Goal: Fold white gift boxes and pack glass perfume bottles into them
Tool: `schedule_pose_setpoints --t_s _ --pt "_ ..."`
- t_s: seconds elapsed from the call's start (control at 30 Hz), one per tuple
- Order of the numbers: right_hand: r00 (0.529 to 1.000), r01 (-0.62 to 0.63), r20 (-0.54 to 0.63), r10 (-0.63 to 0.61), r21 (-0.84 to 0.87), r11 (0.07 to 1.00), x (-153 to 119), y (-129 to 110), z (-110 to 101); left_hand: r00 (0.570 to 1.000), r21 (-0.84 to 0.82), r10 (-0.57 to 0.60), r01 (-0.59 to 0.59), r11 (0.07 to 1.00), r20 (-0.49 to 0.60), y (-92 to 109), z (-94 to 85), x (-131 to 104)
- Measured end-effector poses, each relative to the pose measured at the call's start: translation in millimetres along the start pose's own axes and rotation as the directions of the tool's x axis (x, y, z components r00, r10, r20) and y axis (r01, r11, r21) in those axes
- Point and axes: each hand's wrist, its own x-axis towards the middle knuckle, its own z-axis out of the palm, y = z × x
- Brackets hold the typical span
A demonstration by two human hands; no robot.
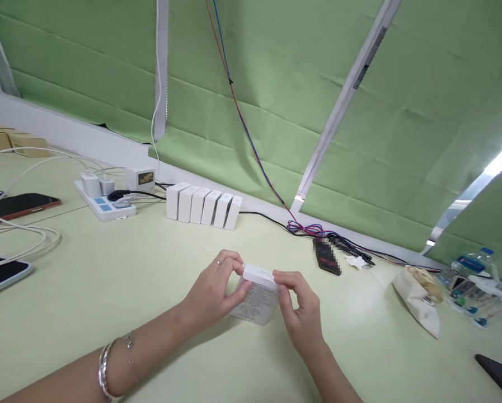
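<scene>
A small white box with fine grey print on its broad face is between my two hands above the pale table. My left hand, with a ring on one finger, pinches the box's upper left corner between thumb and fingers. At the upper right corner, my right hand grips the box with thumb and index finger. Its narrow top face carries a few small marks. Further back, a row of several similar white boxes stands upright near the wall.
Left of the row lies a white power strip with chargers and cables. Phones rest at the left. A black device and coiled wires lie by the wall. A cloth bag and a plastic bottle are at the right.
</scene>
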Motion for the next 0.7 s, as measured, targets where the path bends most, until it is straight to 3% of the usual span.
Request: schedule_pose_setpoints --t_s 0.13,0.37,0.7 --pt "0.999 -0.051 -0.011 0.051 0.019 0.999 1 -1 1 0.997 0.054 0.035 -0.032 0.998 -0.062 7 -5.6 3" --pt "0.995 -0.095 -0.003 0.095 0.066 0.993 1 -2 2 0.948 0.242 0.314 -0.292 0.925 -0.057 18 -3.8 5" --pt "0.996 -0.085 0.003 0.085 0.066 0.994 2 -1 3 0.950 0.376 0.312 -0.292 0.879 0.010 25 -0.6 9"
